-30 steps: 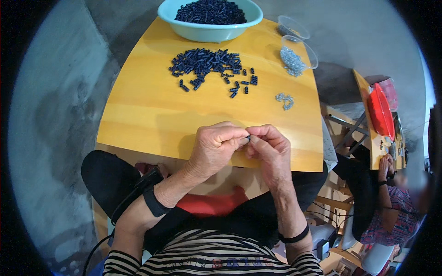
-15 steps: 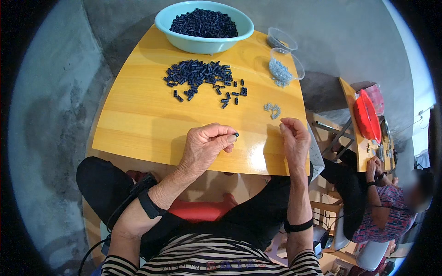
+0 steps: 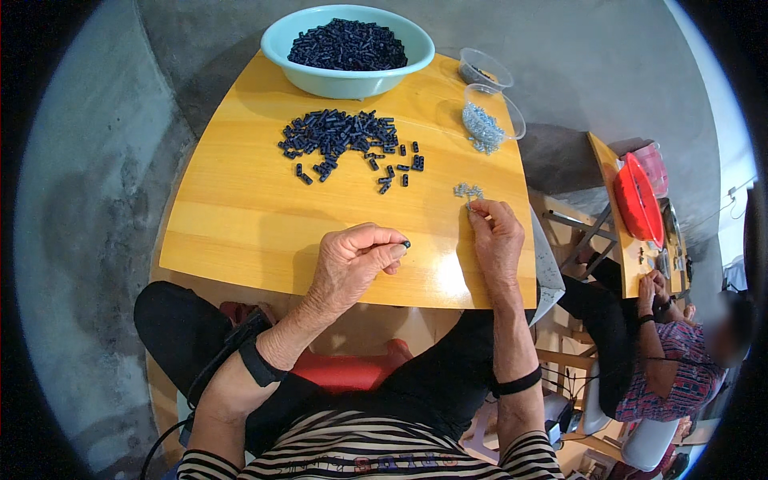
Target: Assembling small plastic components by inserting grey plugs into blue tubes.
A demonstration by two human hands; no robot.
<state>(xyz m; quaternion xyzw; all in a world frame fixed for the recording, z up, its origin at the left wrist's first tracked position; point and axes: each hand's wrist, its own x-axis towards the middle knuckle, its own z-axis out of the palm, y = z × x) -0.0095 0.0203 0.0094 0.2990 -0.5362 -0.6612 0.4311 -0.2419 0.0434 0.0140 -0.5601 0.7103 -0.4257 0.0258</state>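
My left hand [image 3: 358, 258] pinches a small black plastic piece [image 3: 406, 244] between thumb and forefinger, just above the near part of the table; most of it is hidden by the fingers. Over to the right, my right hand [image 3: 498, 230] has its thumb and fingertips closed together at the near edge of a few small pale grey pieces [image 3: 462, 190]. Whatever lies between those fingertips is too small to make out. Beyond my hands a loose heap of black plastic pieces [image 3: 340, 134] is spread on the yellow table [image 3: 232, 216], with several strays at its near side.
A light blue basin [image 3: 348, 84] full of black pieces stands at the far edge. Two clear tubs are at the far right, one with pale pieces [image 3: 482, 128], the other tub [image 3: 485, 69] behind it. Farther right, another person [image 3: 664, 360] sits by a table with a red basin [image 3: 639, 200].
My right hand has moved slightly left, its fingertips now at the small pale pieces. The left hand keeps its pinch on the black piece. The whole view has shifted a little.
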